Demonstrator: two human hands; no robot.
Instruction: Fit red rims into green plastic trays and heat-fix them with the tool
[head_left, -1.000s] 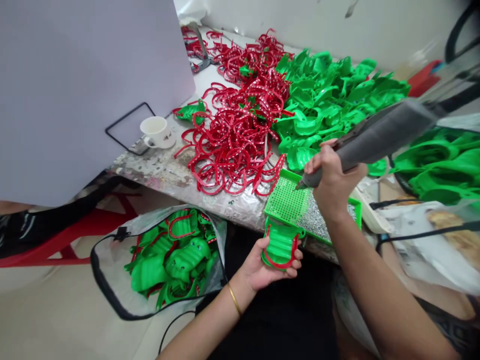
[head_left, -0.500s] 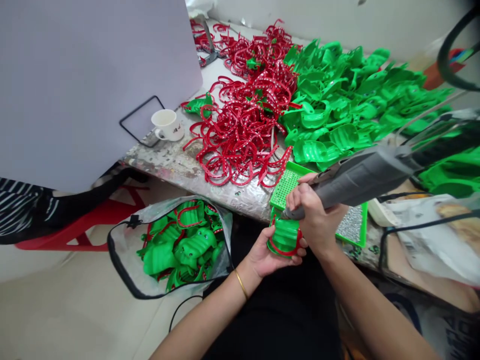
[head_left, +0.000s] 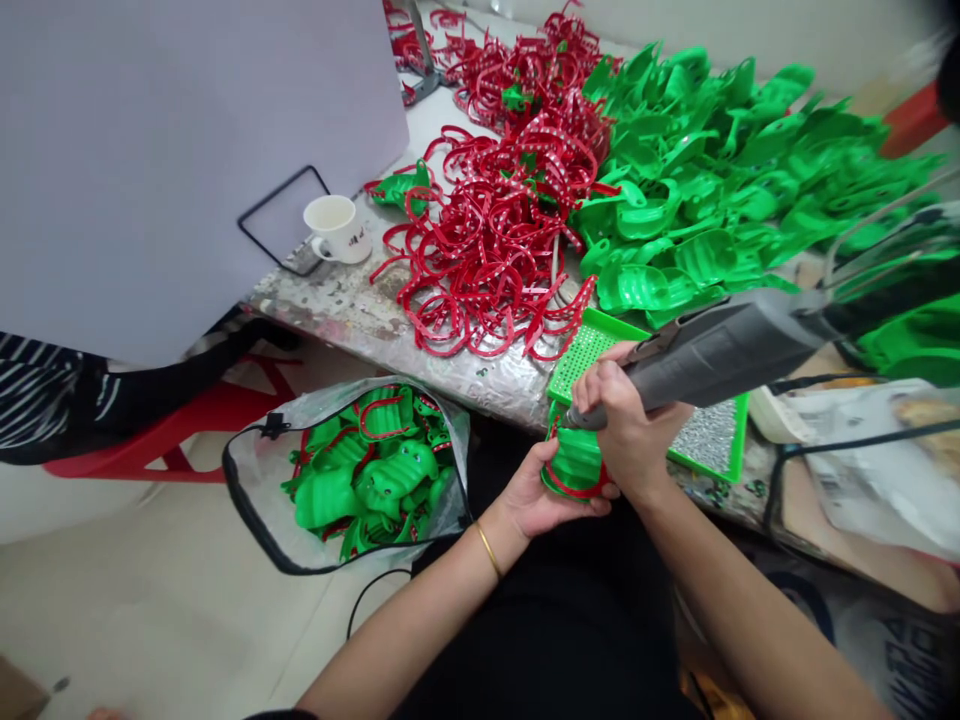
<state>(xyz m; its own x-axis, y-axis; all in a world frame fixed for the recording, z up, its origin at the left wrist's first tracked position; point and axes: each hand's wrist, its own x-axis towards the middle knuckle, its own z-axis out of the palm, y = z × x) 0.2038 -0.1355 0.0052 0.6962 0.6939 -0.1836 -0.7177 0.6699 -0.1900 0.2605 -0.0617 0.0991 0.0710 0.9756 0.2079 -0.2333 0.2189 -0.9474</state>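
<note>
In my left hand (head_left: pixel 536 492) is a ribbed, curved green plastic piece (head_left: pixel 579 462) with a red strap along its lower edge; the fingers curl beneath it. My right hand (head_left: pixel 626 425) is wrapped around the front of a grey electric screwdriver (head_left: pixel 720 345), which points down and left. The screwdriver's nose meets the upper left corner of the green piece, and the exact contact point is hard to make out. Just behind both hands lies a green tray (head_left: pixel 739 450), with a perforated part (head_left: pixel 589 350) on the left and small silvery pieces on the right.
Red dotted straps (head_left: pixel 495 240) lie heaped on the worktable (head_left: pixel 330 320), beside a large pile of green plastic pieces (head_left: pixel 697 180). A white mug (head_left: pixel 341 230) stands at left. Below the table edge, an open clear bag (head_left: pixel 262 470) holds strapped green pieces, near a red stool (head_left: pixel 172 430).
The view has shifted slightly, so the table piles appear higher and the bag a little to the right. Both hands keep their grips, with the screwdriver still at the green piece.
</note>
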